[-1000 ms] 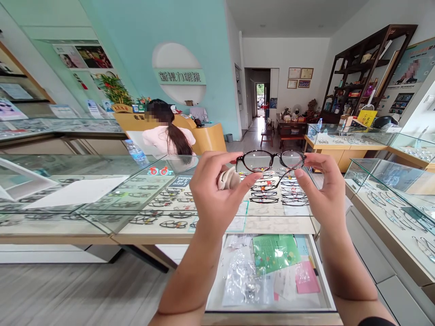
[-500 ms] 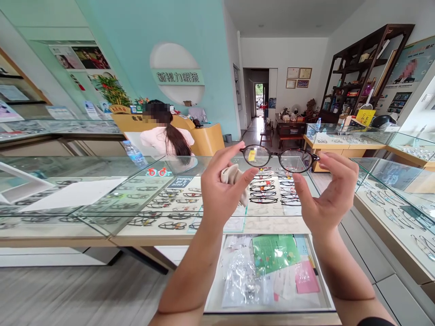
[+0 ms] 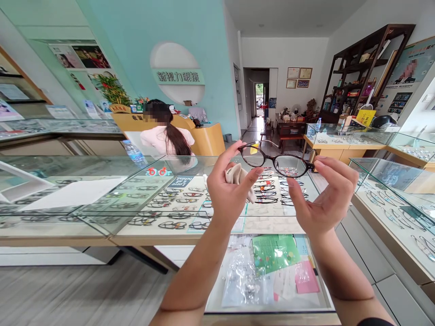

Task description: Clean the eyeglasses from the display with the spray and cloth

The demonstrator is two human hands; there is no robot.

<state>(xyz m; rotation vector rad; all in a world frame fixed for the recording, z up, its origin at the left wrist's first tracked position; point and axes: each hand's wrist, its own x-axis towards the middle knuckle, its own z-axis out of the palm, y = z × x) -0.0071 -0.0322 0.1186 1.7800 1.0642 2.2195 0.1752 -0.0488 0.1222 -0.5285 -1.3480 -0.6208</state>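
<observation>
1. While both hands are raised above the glass worktop (image 3: 102, 213), they hold dark-rimmed glasses (image 3: 276, 159) between them, with the frame tilted down toward its right end
2. Left hand (image 3: 231, 192) is closed: thumb and forefinger pinch the left end of the frame, and a beige cloth (image 3: 238, 176) is bunched in the same palm
3. Right hand (image 3: 324, 197) is palm up with fingers loosely curled, forefinger tip and thumb gripping the frame's right end
4. Glasses are in the air over the worktop, not touching it
5. Rows of display frames (image 3: 268, 192) lie under the worktop's glass, straight below the glasses
6. Green paper (image 3: 273, 253) lies in the tray at the worktop's near edge, between the wrists
7. Water bottle (image 3: 135, 153) stands at the worktop's far side; a person in a pink top (image 3: 166, 138) sits beyond the worktop, back turned
</observation>
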